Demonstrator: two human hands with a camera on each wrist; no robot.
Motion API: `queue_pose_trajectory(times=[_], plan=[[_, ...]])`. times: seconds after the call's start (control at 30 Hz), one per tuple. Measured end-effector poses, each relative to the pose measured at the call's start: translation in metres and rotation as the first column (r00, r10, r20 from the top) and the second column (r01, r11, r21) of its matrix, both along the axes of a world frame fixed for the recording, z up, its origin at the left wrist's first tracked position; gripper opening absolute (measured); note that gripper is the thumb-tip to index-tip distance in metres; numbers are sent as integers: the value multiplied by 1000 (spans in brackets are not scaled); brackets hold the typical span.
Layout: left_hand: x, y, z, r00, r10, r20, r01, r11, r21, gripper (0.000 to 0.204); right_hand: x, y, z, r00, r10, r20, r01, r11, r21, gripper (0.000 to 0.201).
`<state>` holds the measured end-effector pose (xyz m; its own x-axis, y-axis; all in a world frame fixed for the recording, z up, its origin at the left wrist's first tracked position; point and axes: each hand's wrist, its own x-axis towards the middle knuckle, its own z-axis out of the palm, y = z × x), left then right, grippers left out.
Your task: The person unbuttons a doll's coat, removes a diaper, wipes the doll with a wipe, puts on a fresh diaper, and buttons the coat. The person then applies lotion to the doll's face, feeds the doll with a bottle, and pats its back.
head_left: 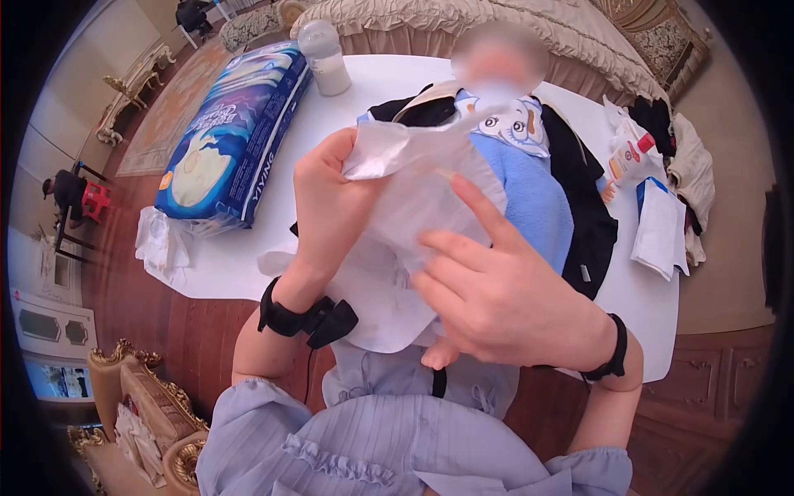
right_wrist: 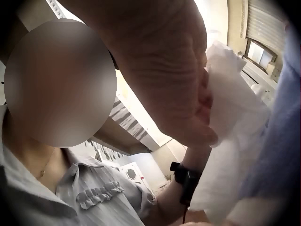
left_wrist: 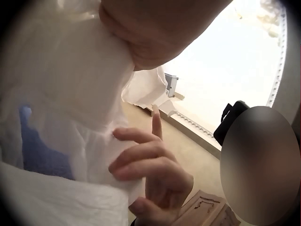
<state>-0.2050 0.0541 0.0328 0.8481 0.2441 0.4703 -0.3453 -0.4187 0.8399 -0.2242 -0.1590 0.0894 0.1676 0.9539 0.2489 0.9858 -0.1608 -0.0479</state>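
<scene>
In the head view, a white disposable diaper (head_left: 434,186) is held up, partly opened, over the table's near side. My left hand (head_left: 331,194) pinches its upper left edge between thumb and fingers. My right hand (head_left: 504,289) is at its lower right, index finger extended. In the left wrist view, the right hand's other fingertips (left_wrist: 123,170) touch the diaper's side. Behind the diaper lies a baby figure in a light blue fuzzy outfit (head_left: 542,215) with a cartoon-face bib (head_left: 509,128). A small bare foot (head_left: 440,354) shows below the right hand.
On the white table (head_left: 273,240) stand a blue diaper pack (head_left: 227,136) and a milk bottle (head_left: 328,70) at left. Black cloth (head_left: 583,194) lies under the figure. To the right are a red-capped pouch (head_left: 633,153) and folded white diapers (head_left: 659,227).
</scene>
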Motion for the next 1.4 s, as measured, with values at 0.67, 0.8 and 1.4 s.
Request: queue_pose_trajectory(times=[0.67, 0.8, 1.4], plan=[[-14, 87, -5, 900, -328, -287, -36, 600, -799, 33, 1, -90, -38, 970, -181, 164, 217, 946, -240, 63], [-29, 101, -17, 899, -271, -344, -110, 621, -776, 34, -11, -80, -66, 977, 123, 177, -67, 955, -290, 72], [-59, 84, -58, 890, -232, -393, -94, 750, -655, 59, -6, -43, -88, 878, 340, 337, -284, 937, -204, 45]])
